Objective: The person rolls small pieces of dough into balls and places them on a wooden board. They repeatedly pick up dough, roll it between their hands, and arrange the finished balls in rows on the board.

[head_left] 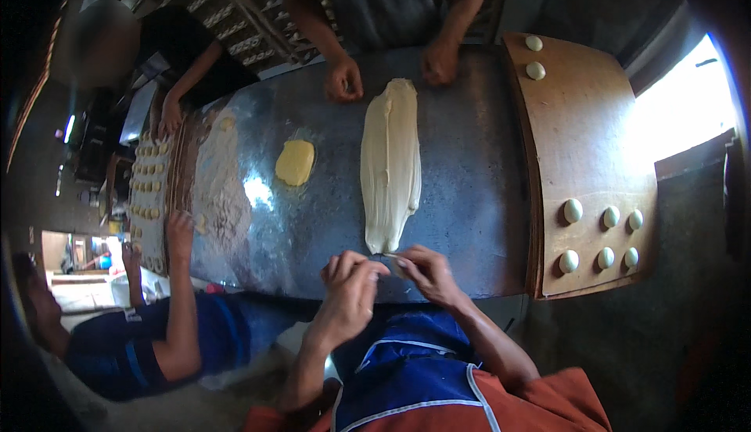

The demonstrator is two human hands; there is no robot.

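A long, stretched sheet of pale dough (390,162) lies lengthwise across the metal-topped table, its narrow end toward me. Just below that end, my left hand (349,287) is closed with its fingers curled; what they hold, if anything, is hidden. My right hand (426,274) pinches a thin bit of dough at the near tip, close to the left fingertips. At the far end, a co-worker's two hands (343,78) rest at the table's edge on either side of the dough, apart from it.
Left of the dough sits a yellow lump of fat (295,162); beyond it, flour (221,190) is spread. A wooden board (583,135) at right bears several dough balls (573,211). Two more people work at the left, beside a tray (153,179) of small pieces.
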